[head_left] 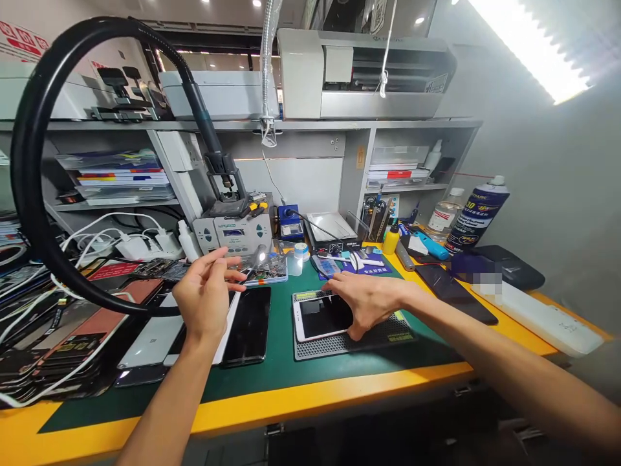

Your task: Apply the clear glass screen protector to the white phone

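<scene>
On my green mat (281,336) lies a perforated grey pad (310,350). My left hand (204,301) hangs loosely curled; I can't tell whether it holds anything. My right hand (366,301) grips the right end of a white-framed smartphone (323,317), screen up on the pad.

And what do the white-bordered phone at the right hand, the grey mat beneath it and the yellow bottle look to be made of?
White-bordered phone: likely glass-fronted, glossy, given its smooth dark sheen; frame material unclear. Grey mat: perhaps rubber or silicone, matte, judging by its dull, dotted surface. Yellow bottle: probably smooth plastic, by its evenly coloured, opaque body.
</scene>
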`<state>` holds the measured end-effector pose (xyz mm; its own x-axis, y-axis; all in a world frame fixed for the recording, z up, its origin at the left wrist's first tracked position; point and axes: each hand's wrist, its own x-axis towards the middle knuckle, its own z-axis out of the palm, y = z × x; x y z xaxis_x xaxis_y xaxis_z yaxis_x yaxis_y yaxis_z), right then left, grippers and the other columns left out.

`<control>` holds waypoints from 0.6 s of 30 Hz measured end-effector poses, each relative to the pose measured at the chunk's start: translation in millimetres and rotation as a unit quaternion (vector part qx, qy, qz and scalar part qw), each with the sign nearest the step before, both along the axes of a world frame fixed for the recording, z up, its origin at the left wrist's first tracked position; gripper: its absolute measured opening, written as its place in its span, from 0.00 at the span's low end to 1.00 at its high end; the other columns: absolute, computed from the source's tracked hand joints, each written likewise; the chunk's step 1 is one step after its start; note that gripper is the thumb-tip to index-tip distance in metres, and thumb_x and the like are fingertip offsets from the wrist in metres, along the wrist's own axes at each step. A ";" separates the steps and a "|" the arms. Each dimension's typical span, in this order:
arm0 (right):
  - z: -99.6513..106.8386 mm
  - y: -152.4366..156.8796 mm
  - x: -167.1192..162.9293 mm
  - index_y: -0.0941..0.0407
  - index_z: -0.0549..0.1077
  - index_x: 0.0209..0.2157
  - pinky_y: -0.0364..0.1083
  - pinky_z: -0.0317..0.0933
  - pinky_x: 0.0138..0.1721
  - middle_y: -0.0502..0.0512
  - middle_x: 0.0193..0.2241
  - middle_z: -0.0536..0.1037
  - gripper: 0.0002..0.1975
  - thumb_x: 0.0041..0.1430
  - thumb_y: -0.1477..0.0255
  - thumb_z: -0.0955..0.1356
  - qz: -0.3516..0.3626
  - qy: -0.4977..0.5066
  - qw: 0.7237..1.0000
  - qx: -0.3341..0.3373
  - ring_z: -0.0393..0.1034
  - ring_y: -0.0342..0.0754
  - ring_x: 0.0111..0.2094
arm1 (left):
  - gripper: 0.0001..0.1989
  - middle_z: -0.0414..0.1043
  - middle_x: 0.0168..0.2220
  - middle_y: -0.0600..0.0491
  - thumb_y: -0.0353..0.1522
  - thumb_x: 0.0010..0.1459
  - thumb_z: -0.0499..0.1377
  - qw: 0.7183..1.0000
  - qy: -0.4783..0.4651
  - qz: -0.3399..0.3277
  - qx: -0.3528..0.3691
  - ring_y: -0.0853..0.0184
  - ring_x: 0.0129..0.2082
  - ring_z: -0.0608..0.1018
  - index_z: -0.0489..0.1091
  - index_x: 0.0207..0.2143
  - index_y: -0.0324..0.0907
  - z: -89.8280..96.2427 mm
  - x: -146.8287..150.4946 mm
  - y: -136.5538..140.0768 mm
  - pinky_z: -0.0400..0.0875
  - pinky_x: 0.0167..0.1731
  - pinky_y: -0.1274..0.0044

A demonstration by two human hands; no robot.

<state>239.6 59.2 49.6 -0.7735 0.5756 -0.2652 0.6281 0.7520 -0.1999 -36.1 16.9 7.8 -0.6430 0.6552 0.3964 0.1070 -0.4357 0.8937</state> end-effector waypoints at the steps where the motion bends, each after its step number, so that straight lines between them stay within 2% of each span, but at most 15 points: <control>1: -1.3 0.4 1.5 0.63 0.67 0.59 0.55 0.67 0.47 0.63 0.46 0.71 0.46 0.40 0.59 0.77 -0.001 0.008 1.000 0.000 0.68 0.62 0.47 | 0.15 0.79 0.33 0.49 0.34 0.54 0.62 1.000 0.003 0.000 -0.002 0.67 0.22 0.78 0.77 0.44 0.38 -0.1 0.3 0.4 0.74 0.16 0.79; 6: -6.9 3.0 13.2 0.60 0.66 0.62 0.54 0.66 0.50 0.63 0.50 0.71 0.45 0.42 0.61 0.77 -0.016 0.072 0.997 -0.031 0.69 0.62 0.50 | 0.15 0.79 0.34 0.50 0.34 0.53 0.63 1.000 0.022 0.010 -0.015 0.68 0.22 0.78 0.77 0.44 0.39 -1.1 1.2 1.1 0.74 0.16 0.79; 9: -5.7 6.6 23.4 0.59 0.65 0.64 0.52 0.65 0.52 0.63 0.55 0.72 0.47 0.43 0.61 0.77 -0.047 0.099 0.991 -0.077 0.70 0.60 0.52 | 0.16 0.79 0.34 0.50 0.35 0.53 0.63 0.999 0.028 0.020 -0.027 0.68 0.23 0.78 0.77 0.44 0.40 -0.9 1.2 1.2 0.74 0.17 0.80; 12: -4.0 11.1 33.0 0.58 0.63 0.65 0.51 0.65 0.52 0.61 0.55 0.74 0.42 0.50 0.61 0.75 -0.084 0.134 0.980 -0.123 0.71 0.58 0.52 | 0.16 0.79 0.34 0.50 0.35 0.51 0.64 0.999 0.016 0.037 -0.031 0.68 0.22 0.78 0.76 0.43 0.39 1.4 -1.0 2.1 0.73 0.16 0.80; 14: -5.2 13.4 37.0 0.58 0.64 0.65 0.51 0.65 0.51 0.61 0.55 0.75 0.38 0.54 0.63 0.72 -0.099 0.154 0.975 -0.129 0.71 0.58 0.52 | 0.17 0.79 0.34 0.50 0.35 0.50 0.64 0.998 0.009 0.051 -0.031 0.69 0.22 0.77 0.76 0.43 0.39 3.7 -4.8 3.2 0.72 0.17 0.81; 18: -11.7 13.9 38.2 0.59 0.68 0.63 0.52 0.67 0.50 0.62 0.53 0.77 0.35 0.53 0.67 0.71 -0.106 0.172 0.973 -0.112 0.73 0.59 0.51 | 0.19 0.78 0.33 0.50 0.36 0.48 0.63 0.997 -0.002 0.063 -0.051 0.70 0.22 0.77 0.74 0.43 0.37 6.5 -18.4 5.7 0.72 0.18 0.81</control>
